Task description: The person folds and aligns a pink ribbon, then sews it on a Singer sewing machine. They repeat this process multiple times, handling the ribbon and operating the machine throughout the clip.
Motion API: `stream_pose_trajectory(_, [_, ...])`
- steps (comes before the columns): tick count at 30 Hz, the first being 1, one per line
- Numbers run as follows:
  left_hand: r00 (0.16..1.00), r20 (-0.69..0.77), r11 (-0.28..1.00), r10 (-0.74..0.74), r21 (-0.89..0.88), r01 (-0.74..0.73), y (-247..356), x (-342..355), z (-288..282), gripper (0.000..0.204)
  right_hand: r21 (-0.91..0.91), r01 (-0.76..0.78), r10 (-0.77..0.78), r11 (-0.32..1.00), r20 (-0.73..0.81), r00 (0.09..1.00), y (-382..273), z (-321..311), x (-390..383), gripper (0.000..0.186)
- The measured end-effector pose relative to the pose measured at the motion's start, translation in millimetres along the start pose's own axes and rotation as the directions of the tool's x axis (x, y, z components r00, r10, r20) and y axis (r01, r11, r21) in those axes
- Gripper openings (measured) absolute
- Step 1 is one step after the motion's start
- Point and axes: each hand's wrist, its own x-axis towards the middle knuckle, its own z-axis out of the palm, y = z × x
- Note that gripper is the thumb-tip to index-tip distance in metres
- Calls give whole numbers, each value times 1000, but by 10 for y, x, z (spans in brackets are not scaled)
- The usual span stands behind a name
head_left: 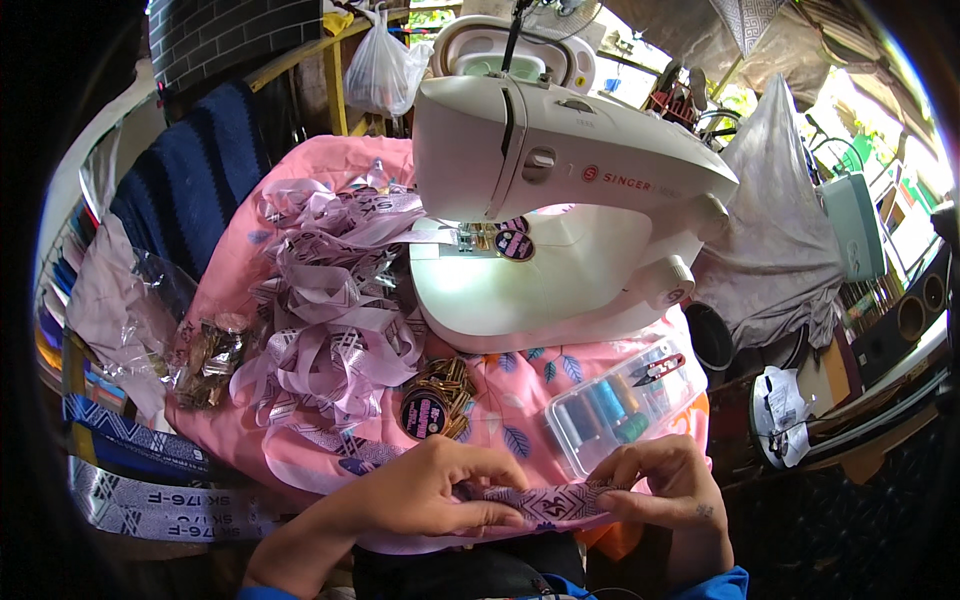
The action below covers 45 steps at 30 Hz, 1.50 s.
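Observation:
A lilac ribbon point(550, 505) with a dark geometric pattern stretches between my two hands near the front edge of the table. My left hand point(425, 490) pinches its left part between thumb and fingers, and my right hand point(668, 485) grips the right end the same way. To the left, a large tangled heap of similar ribbon point(335, 335) lies on the pink cloth. Beyond my hands stands a white sewing machine point(560, 150), its light on; a ribbon piece and black round patches point(515, 245) lie by its needle. Gold-coloured metal clips point(455, 385) lie in a small pile beside a black round badge point(423, 413).
A clear plastic box point(600, 420) with thread spools sits just past my right hand, red-handled snips point(658, 368) on it. A bag of metal pieces point(212, 360) lies at the left edge of the pink cloth point(510, 375). Wide printed ribbons point(170, 505) hang at the lower left.

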Motion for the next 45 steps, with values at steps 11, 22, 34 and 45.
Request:
stream_pose_trajectory(11, [973, 211, 966, -96, -218, 143, 152, 131, 105, 33, -187, 187, -192, 964, -7, 981, -84, 149, 17, 18])
stream_pose_trajectory(22, [999, 37, 1000, 5, -10, -4, 162, 15, 180, 17, -148, 248, -263, 957, -92, 960, -89, 119, -58, 25])
stream_pose_trajectory(34, [1000, 3, 998, 0, -70, 0, 136, -20, 217, 19, 20, 177, -172, 984, -166, 971, -102, 173, -63, 33])
stream_pose_trajectory(45, [999, 33, 982, -24, -184, 30, 140, -8, 210, 21, 410, 300, -277, 862, -115, 954, 51, 118, -37, 20])
